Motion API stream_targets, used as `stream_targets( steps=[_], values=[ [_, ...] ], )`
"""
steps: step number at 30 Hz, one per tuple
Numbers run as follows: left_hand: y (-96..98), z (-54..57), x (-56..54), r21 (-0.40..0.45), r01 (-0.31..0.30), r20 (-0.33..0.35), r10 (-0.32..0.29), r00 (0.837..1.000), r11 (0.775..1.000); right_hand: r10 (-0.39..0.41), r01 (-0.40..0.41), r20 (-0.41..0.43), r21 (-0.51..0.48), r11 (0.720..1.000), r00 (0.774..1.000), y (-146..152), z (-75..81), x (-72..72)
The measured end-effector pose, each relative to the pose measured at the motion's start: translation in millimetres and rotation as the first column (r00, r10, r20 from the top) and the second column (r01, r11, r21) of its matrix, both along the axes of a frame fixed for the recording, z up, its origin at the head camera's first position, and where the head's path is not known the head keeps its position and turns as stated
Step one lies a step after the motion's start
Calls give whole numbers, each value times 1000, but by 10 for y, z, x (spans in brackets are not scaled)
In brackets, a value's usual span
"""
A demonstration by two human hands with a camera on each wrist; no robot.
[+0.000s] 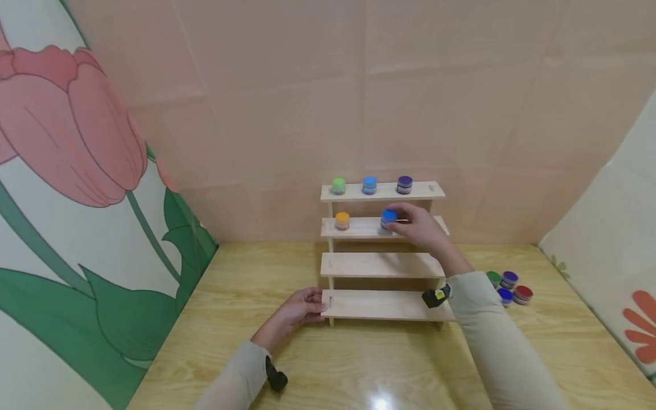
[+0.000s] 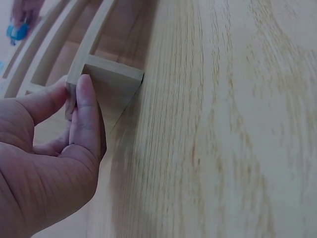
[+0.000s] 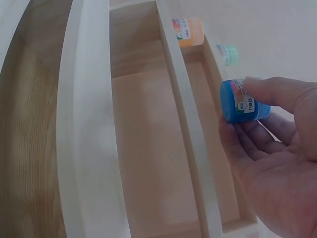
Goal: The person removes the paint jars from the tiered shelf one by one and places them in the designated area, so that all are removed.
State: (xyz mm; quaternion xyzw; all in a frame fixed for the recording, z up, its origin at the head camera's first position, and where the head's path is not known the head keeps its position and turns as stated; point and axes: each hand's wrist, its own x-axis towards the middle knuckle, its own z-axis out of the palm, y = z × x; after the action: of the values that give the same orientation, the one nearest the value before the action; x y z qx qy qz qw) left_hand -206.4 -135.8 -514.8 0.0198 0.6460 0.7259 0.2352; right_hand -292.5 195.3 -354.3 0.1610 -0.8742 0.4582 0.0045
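Now, right hand (image 1: pixel 421 229): pinches blue jar (image 1: pixel 388 220), probably to keep it upright.
Left hand (image 1: pixel 297 309): pinches rack (image 1: pixel 381 266), likely for steadiness.
Orange jar (image 1: pixel 342 221): left of right grip.
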Motion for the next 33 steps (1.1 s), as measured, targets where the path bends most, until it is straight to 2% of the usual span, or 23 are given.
stream_targets(
  steps=[12, 19, 22, 26, 33],
  values=[
    [4, -11, -14, -21, 0, -21, 0, 1000, 1000, 30, -30, -26, -6, 1000, 999, 378, -8, 267],
    [10, -11, -16, -11, -5, -20, 4, 1000, 1000, 11, -10, -35, 27, 1000, 999, 650, -37, 466],
    [1, -1, -17, -10, -4, -15, 4, 1000, 1000, -3, 5, -47, 50, 999, 999, 737, -71, 523],
    [-9, 9, -36, -14, 0, -6, 0, 1000, 1000, -28, 29, -32, 32, 999, 999, 856, -124, 599],
    [10, 29, -60, -18, 35, -20, -36, 999, 999, -57, 59, -33, 62, 996, 998, 1151, -259, 734]
  ],
)
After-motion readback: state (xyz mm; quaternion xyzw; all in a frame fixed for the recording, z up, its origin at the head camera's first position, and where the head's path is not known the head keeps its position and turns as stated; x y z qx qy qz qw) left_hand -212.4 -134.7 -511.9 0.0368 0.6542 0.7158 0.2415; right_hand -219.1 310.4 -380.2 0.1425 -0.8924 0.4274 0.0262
